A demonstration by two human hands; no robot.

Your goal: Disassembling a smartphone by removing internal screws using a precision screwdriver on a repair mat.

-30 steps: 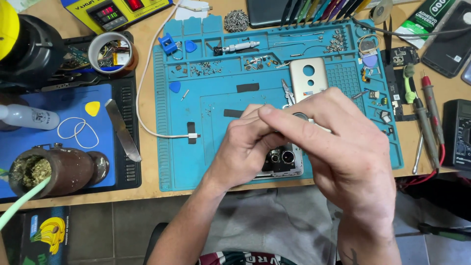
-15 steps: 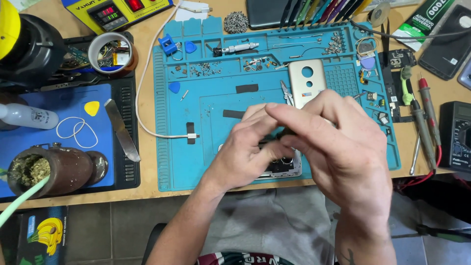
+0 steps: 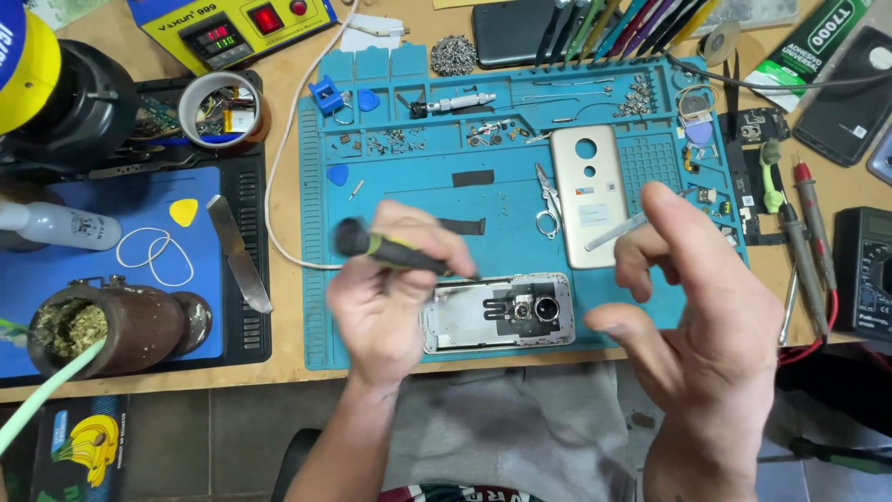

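An opened phone [image 3: 497, 311] lies face down on the blue repair mat [image 3: 520, 167], its silver frame and camera module showing. My left hand [image 3: 390, 297] grips a black and green screwdriver [image 3: 386, 249] just above the phone's left end, tip pointing right. My right hand [image 3: 701, 316] hovers to the right of the phone, holding thin metal tweezers [image 3: 618, 231] between the fingers. A gold back cover [image 3: 590, 195] rests on the mat behind the phone.
Small scissors [image 3: 548, 206], black tape strips and several loose screws lie on the mat. At the left are a tape roll [image 3: 221, 107], a metal spatula [image 3: 237, 251], a white bottle [image 3: 56, 225] and a brown cup [image 3: 111, 325]. Multimeter probes [image 3: 804, 242] lie at the right.
Both hands were bunched together over the phone. They have now drawn apart, the left lifting the screwdriver leftward and the right pulling away to the right, uncovering the phone.
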